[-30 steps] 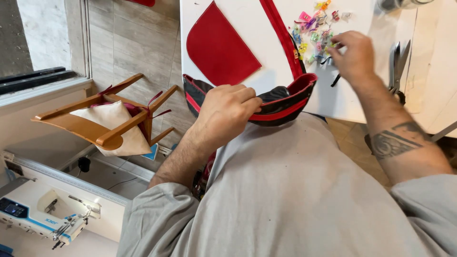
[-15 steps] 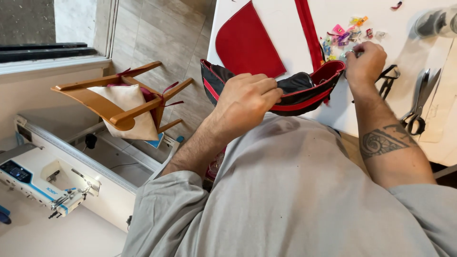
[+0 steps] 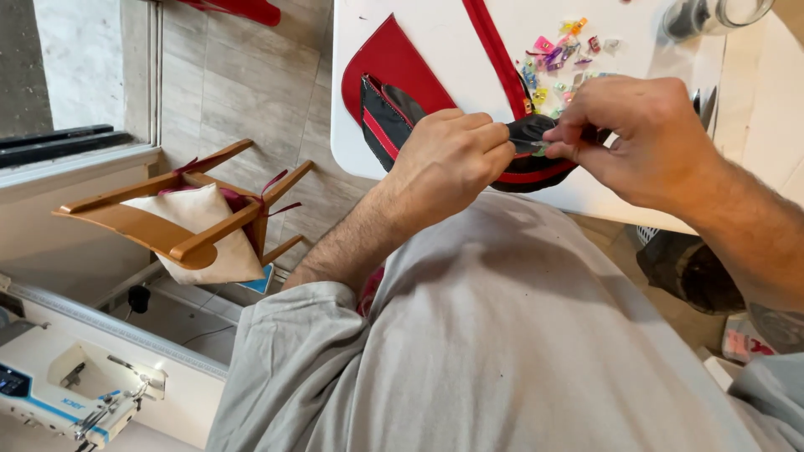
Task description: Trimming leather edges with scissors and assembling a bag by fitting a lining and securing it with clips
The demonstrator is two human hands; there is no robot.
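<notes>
At the near edge of the white table (image 3: 368,159), seen from the head camera, both hands now meet on the black and red fabric piece (image 3: 394,113): half a second ago the right hand (image 3: 641,138) was further up the table among the coloured clips (image 3: 557,59), and it has since come down to the fabric's edge, just beside the left hand (image 3: 448,159). The left hand is closed, thumb and fingers pinching the folded black edge; the right hand's fingertips are pressed together on the same edge, with a small greenish clip between them, though whether that clip is already clamped on I cannot tell. The fabric piece is curved like a shallow pouch, black with red piping along its rim, and hangs partly over the table's near edge. A red cut panel (image 3: 394,63) lies under it toward the left edge, and a red strip (image 3: 494,46) runs up the table. A wooden chair (image 3: 180,222) lies tipped on the floor at left.
</notes>
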